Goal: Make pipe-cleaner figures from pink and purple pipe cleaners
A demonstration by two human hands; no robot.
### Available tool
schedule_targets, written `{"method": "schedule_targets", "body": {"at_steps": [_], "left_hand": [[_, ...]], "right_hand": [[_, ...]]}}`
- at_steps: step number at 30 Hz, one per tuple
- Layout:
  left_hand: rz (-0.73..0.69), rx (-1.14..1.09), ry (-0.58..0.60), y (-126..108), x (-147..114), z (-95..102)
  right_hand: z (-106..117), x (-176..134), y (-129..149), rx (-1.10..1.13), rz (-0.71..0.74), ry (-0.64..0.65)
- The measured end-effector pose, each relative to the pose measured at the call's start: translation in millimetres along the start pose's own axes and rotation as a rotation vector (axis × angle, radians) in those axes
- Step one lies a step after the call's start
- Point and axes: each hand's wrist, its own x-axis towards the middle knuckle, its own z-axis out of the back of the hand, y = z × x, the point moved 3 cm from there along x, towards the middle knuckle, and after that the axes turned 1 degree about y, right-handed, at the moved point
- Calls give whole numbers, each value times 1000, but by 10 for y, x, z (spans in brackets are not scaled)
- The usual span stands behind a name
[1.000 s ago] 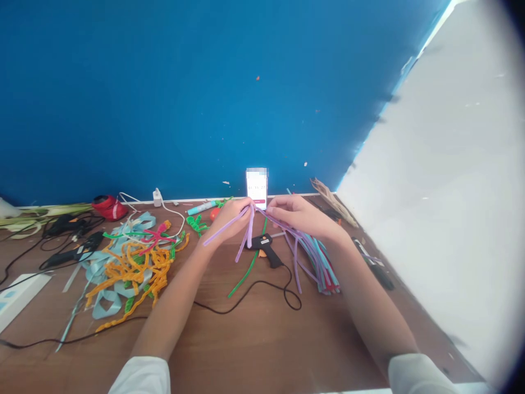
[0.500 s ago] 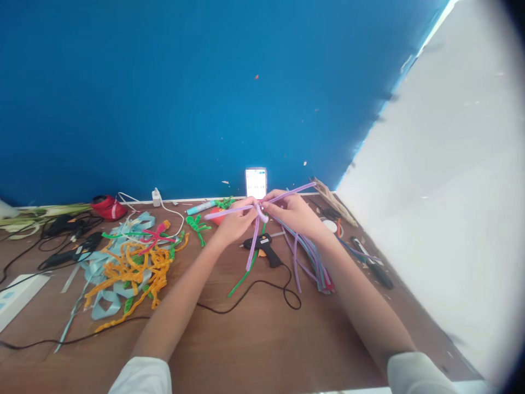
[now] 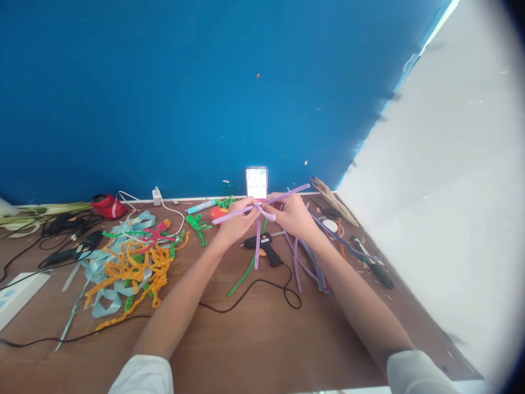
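Purple pipe cleaners [image 3: 257,249] cross between my two hands, their ends sticking out left, right and downward. My left hand [image 3: 240,223] pinches them near the crossing. From the other side, my right hand [image 3: 290,214] has its fingers closed on the same pipe cleaners; its fingertips are partly hidden. Below the hands a black glue gun [image 3: 268,250] lies on the table, beside a green pipe cleaner [image 3: 243,282]. Under my right wrist rests a bundle of purple and blue pipe cleaners [image 3: 307,265]. A lit phone [image 3: 257,183] stands upright behind the hands.
Orange twisted pipe cleaners [image 3: 135,268] and light blue ribbon [image 3: 107,303] lie heaped on the left. Green pipe-cleaner figures [image 3: 198,227] sit nearby. A black cord [image 3: 241,306] loops across the table. A box cutter [image 3: 373,264] lies right; a white power strip [image 3: 20,295] left.
The purple pipe cleaners have shifted slightly right, and the hanging end now points more straight down. My right hand has turned a little. Both hands keep their hold.
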Motion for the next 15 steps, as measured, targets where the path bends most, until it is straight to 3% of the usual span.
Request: {"method": "schedule_targets", "body": {"at_steps": [3, 10, 15], "left_hand": [[58, -67, -44, 3, 5, 16], [126, -185, -146, 1, 14, 66], [126, -167, -196, 23, 0, 47]], "right_hand": [[-59, -27, 26, -91, 35, -58], [-229, -98, 104, -571, 163, -190], [-204, -126, 124, -684, 237, -233]]}}
